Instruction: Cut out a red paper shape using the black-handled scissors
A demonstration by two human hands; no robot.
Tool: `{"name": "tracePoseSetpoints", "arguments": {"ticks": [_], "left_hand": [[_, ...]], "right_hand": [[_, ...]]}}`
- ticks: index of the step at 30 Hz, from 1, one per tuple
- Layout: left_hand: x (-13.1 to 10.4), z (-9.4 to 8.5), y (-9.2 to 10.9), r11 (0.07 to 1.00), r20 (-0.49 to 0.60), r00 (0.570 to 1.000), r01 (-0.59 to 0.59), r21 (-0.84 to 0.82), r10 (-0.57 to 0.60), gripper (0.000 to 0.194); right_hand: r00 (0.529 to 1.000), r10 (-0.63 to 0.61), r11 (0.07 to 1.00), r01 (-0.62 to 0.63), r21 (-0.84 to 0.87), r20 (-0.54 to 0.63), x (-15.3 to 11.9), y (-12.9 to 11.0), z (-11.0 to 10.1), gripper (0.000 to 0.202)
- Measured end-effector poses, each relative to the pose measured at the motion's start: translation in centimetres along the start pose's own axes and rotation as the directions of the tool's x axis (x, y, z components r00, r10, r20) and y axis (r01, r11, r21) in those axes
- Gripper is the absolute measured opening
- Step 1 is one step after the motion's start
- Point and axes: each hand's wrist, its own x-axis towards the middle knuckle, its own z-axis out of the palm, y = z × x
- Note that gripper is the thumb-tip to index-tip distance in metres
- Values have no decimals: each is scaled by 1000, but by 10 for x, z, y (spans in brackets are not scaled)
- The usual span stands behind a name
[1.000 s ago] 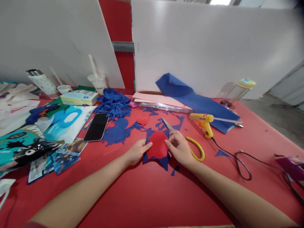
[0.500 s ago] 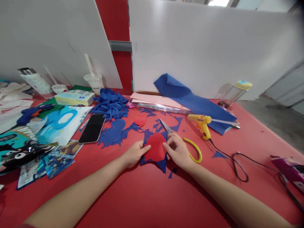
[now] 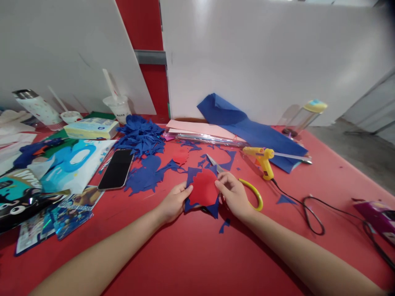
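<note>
Between my hands is a red scallop-edged cutout (image 3: 203, 188), lying over a jagged blue sheet (image 3: 191, 174) whose corners stick out around it. My left hand (image 3: 175, 200) pinches the left edge of both, thumb on top of the red piece. On the other side, my right hand (image 3: 233, 193) grips the right edge, its thumb on the red cutout and its other fingers partly hidden. Scissors with a yellow handle (image 3: 255, 195) lie beside and partly behind my right hand, blades pointing away to the upper left.
A yellow glue gun (image 3: 261, 159) and its black cord lie to the right. Blue cut pieces (image 3: 140, 135) are heaped at the back left, near a phone (image 3: 116, 169). A large blue sheet (image 3: 253, 129) lies along the back, and a white cup (image 3: 119, 107) stands by the wall.
The red cutout and blue sheet have tilted up slightly between my hands. Both hands keep their hold. The whole view has shifted a little.
</note>
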Motion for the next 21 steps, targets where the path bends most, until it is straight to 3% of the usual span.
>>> {"name": "tracePoseSetpoints", "arguments": {"ticks": [5,16,21], "left_hand": [[-2,5,3,995,-78,996,31,-99,-39,24],[-2,9,1,995,-52,999,-1,-104,-5,25],[1,5,4,989,-153,987,-60,-134,39,20]], "right_hand": [[999,28,998,-26,58,-32,1,2,1,26],[997,61,993,-55,104,-53,2,1,0,31],[988,148,975,-139,173,-36,-1,3,-3,25]]}}
